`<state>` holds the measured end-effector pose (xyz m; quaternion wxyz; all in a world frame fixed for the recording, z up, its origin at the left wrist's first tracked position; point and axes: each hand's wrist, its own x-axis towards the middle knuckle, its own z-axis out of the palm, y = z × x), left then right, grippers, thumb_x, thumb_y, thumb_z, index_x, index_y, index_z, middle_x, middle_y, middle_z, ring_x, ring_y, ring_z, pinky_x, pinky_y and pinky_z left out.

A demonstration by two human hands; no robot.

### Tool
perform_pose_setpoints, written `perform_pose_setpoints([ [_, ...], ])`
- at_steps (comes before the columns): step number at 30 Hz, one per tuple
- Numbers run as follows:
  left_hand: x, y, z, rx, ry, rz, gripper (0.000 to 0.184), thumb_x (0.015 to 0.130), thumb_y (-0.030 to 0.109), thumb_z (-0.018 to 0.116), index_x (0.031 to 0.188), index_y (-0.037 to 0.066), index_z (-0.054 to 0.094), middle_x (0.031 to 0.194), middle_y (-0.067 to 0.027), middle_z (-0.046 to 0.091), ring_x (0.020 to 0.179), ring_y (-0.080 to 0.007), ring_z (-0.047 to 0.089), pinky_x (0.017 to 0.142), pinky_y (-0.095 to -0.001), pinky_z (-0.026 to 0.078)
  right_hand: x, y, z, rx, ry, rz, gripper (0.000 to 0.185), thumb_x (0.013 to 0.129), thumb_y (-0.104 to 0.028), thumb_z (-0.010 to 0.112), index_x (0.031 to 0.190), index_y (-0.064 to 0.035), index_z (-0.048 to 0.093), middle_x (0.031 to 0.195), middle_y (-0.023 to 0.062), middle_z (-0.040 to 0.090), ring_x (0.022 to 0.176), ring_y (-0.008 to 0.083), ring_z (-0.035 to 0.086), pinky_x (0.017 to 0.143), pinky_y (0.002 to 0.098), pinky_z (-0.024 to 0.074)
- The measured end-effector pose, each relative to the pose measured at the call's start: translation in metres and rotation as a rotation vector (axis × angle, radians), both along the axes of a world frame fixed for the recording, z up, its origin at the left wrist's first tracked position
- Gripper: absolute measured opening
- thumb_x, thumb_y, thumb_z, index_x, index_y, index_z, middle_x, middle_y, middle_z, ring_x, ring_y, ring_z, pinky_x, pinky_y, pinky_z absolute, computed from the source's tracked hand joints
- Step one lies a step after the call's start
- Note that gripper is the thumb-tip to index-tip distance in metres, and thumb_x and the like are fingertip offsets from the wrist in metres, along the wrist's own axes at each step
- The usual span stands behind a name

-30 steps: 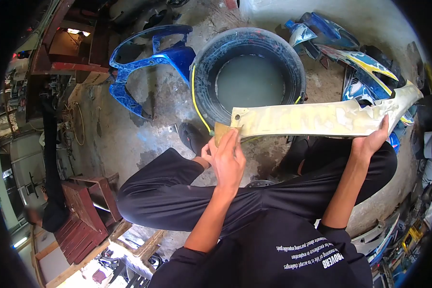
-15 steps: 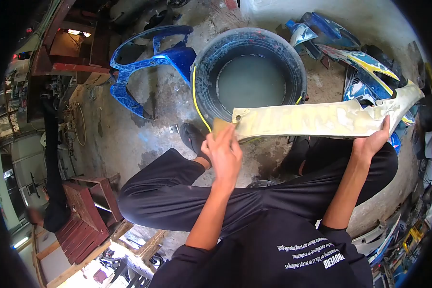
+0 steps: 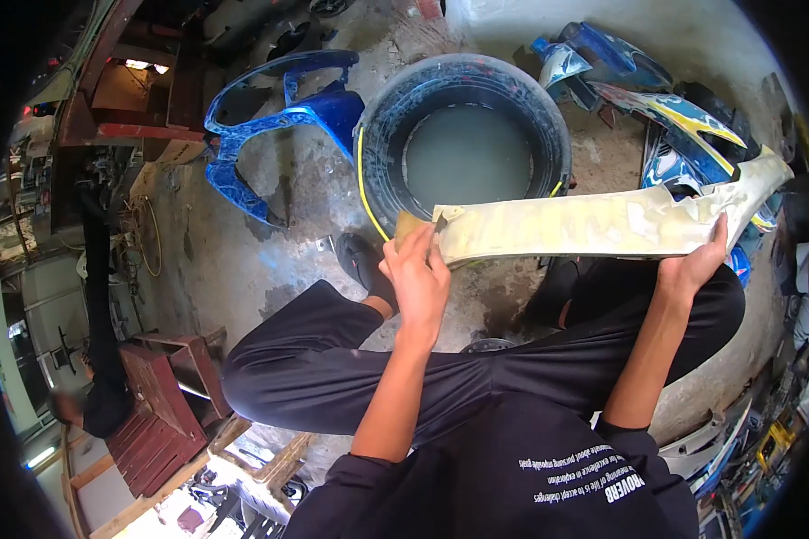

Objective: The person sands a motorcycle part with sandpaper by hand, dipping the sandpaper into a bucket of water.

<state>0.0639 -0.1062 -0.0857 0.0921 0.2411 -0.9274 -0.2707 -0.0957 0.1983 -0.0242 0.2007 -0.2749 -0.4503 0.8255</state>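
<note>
A long, cream-coloured body panel [image 3: 548, 225] with whitish patches lies across in front of me, its left part over the front rim of a black bucket [image 3: 382, 117]. My right hand [image 3: 695, 268] is closed around its lower edge near the wide, curved right end. At the narrow left end, my left hand [image 3: 415, 274] pinches a folded yellow-brown piece of sandpaper [image 3: 412, 226] against the panel's edge. Its fingertips cover part of that corner. Cloudy grey water [image 3: 467, 153] stands in the bucket.
A blue plastic fairing [image 3: 315, 112] lies on the concrete floor left of the bucket. Blue, white and yellow panels [image 3: 683, 121] are piled on the right. A reddish wooden bench [image 3: 157, 418] stands at lower left, with another person [image 3: 103, 395] on it.
My left hand has shifted slightly with the sandpaper at the panel's left end, now covering the hole there. The right hand and the panel have hardly moved.
</note>
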Motion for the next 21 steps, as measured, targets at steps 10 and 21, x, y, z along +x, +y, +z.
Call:
perform_pose_setpoints([
  [10,-0.004,0.003,-0.003,0.085,0.158,-0.148,0.022,0.092,0.006,0.066,0.110,0.001,0.076,0.113,-0.0120,0.074,0.108,-0.0336,0.059,0.099,-0.0427,0.042,0.000,0.003,-0.002,0.008,0.020,-0.009,0.042,0.107,-0.030,0.045,0.136,-0.0008,0.051,0.123,0.0130,0.063,0.114,0.0267,0.063,0.103,0.0422,0.0489],
  [21,-0.011,-0.005,-0.008,-0.037,0.070,-0.062,0.022,0.091,0.010,0.067,0.110,0.004,0.076,0.117,-0.0064,0.073,0.107,-0.0295,0.057,0.093,-0.0426,0.038,0.001,0.007,-0.007,-0.016,0.043,0.016,0.042,0.106,-0.030,0.047,0.135,0.0000,0.052,0.121,0.0157,0.065,0.111,0.0290,0.065,0.101,0.0444,0.0512],
])
